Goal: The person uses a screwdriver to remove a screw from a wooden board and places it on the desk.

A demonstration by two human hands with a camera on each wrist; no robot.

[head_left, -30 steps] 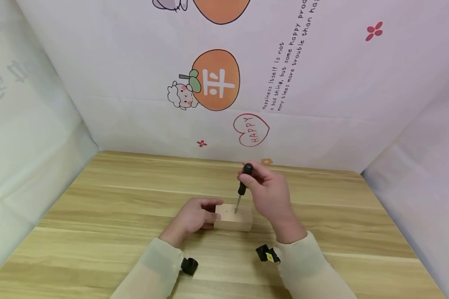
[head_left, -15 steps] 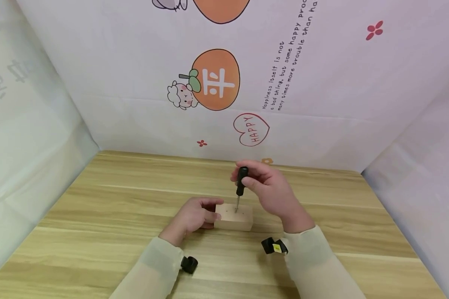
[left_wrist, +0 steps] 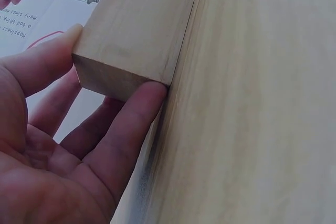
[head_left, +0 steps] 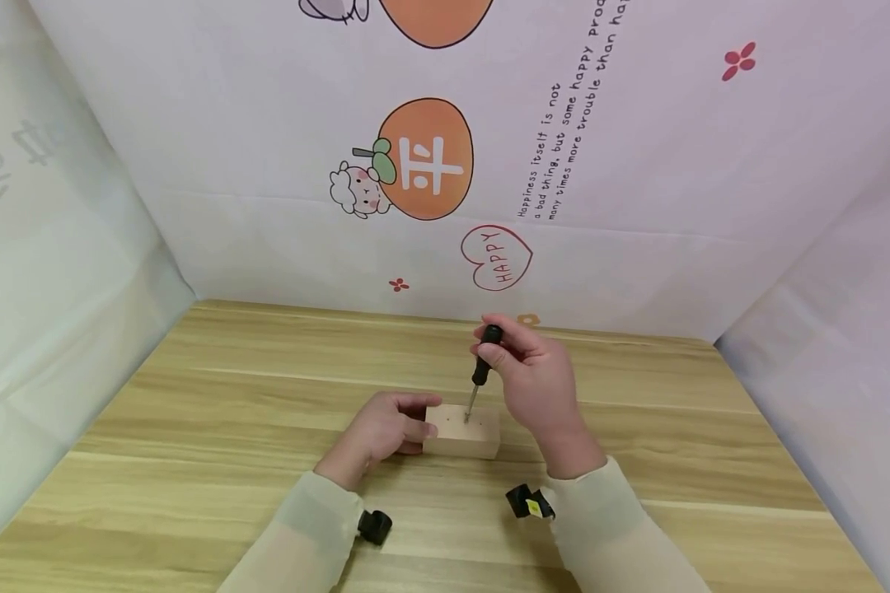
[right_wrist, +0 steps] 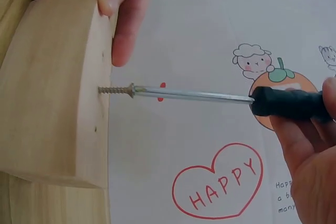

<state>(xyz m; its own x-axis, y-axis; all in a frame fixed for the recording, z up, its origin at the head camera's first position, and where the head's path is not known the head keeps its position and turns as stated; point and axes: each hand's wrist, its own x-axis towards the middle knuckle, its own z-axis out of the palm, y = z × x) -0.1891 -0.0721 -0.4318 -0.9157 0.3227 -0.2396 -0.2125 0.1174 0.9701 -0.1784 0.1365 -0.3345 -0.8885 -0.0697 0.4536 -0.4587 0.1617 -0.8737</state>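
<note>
"Screwdriver [head_left: 480, 375] first: where do we have it?"

"Tilted above the wooden block [head_left: 460, 442], dark handle [right_wrist: 289, 103] uppermost, in our right hand [head_left: 537, 379], whose thumb and fingers pinch the handle. Its tip meets the head of a screw [right_wrist: 116, 90]."

"And how does that screw stand?"

"Point against the block's upper face, with thread showing outside the wood; how deep the point sits, we cannot tell. Two small dark holes [right_wrist: 95, 129] lie in the same face, one on either side of it."

"What is our left hand [head_left: 383, 426] doing?"

"Gripping the block's left end, thumb and fingers curled round it, while the block lies on the wood-grained table [head_left: 193, 453]."

"What else do we see?"

"Our pale sleeves [head_left: 297, 527], a small black device [head_left: 375, 527] at each wrist, and beyond the table a white printed sheet [head_left: 638, 181] with a red heart [head_left: 497, 257] reading HAPPY."
</note>
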